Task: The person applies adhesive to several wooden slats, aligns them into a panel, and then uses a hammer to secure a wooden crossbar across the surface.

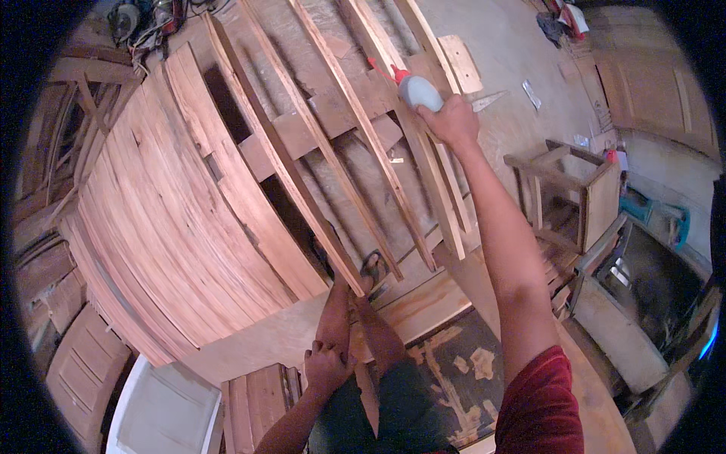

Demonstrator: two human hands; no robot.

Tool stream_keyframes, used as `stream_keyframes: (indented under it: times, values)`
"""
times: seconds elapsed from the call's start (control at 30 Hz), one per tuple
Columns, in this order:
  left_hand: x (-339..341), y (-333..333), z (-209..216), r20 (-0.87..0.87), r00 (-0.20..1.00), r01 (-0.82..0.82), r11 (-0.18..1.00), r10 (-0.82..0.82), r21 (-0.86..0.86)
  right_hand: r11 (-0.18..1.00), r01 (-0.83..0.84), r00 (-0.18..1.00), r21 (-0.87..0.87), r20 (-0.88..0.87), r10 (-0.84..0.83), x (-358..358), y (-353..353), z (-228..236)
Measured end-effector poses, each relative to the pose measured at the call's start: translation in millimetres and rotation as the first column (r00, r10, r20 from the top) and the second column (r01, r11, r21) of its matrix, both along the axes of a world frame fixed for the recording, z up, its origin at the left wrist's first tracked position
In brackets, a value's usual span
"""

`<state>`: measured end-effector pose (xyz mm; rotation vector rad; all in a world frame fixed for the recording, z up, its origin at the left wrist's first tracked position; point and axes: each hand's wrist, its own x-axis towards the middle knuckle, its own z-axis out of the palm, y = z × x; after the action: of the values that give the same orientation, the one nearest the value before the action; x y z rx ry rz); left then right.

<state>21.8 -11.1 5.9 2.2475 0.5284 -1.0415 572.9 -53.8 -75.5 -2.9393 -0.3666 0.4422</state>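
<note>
My right hand [452,121] reaches forward, its fingers wrapped round a pale grey squeeze bottle [420,92] with a red nozzle. The bottle is tipped, its nozzle over a long wooden strip [376,36]. Several more strips, such as this narrow wooden strip [342,89], stand apart from one another across a wooden crosspiece [291,125]. Left of them lies a row of wooden boards [170,204] set side by side. My left hand [330,366] is drawn in by my leg, with curled fingers and nothing visible in them.
A small wooden frame [567,181] stands at the right, near an old grey metal-framed box [628,303]. A white panel [168,408] leans at lower left beside stacked wood [261,401]. Power tools [144,26] lie at the far left. My sandalled foot [373,266] is near the strips' ends.
</note>
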Motion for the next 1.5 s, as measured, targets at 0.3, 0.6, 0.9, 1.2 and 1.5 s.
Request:
stream_keyframes:
  times: [0.3, 0.6, 0.9, 1.2, 1.5]
  values:
    - [-1, -15, -1, -0.03, 0.995, 0.099, 0.994, -0.098, 0.039, 0.995, 0.073, 0.991, -0.064, -0.108, -0.079, -45, -55, 16]
    - [9, -29, 9, -0.07, 0.99, 0.133, 0.984, -0.125, 0.117, 0.995, 0.081, 0.981, 0.06, -0.182, -0.069, -82, -116, 19]
    - [-3, -35, -2, -0.099, 0.971, 0.23, 0.961, -0.217, 0.153, 0.988, 0.079, 0.973, 0.132, -0.224, -0.048, -118, -167, 21]
    - [4, -39, -2, -0.103, 0.969, 0.237, 0.964, -0.226, 0.119, 0.976, 0.159, 0.95, 0.147, -0.292, -0.111, -157, -219, 19]
    - [13, -51, 2, -0.085, 0.96, 0.277, 0.95, -0.267, 0.144, 0.959, 0.192, 0.945, 0.211, -0.305, -0.122, -203, -274, 24]
